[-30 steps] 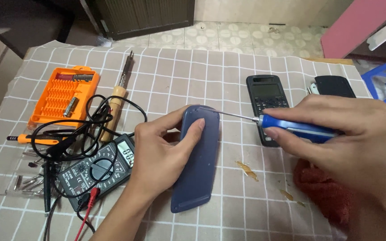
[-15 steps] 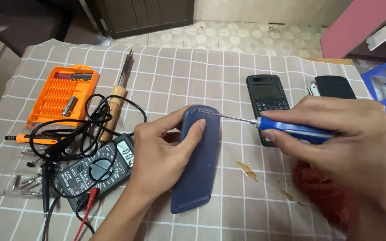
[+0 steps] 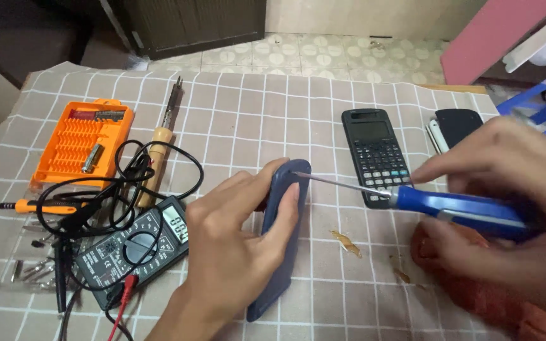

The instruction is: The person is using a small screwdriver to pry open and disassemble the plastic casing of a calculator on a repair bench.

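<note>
Two hands, left hand (image 3: 235, 252) half-hiding blue case (image 3: 284, 252), screwdriver (image 3: 456, 208)

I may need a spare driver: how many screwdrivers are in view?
2. A blue-handled screwdriver is in the right hand, its tip at the dark blue plastic cover the left hand steadies. A small orange-handled one lies under black cables. Others may be hidden.

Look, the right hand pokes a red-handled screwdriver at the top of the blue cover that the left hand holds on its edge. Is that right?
Not quite. The screwdriver handle is blue, not red, as the head view shows. The rest holds: the right hand points its tip at the top of the blue cover, which the left hand holds on its edge.
</note>
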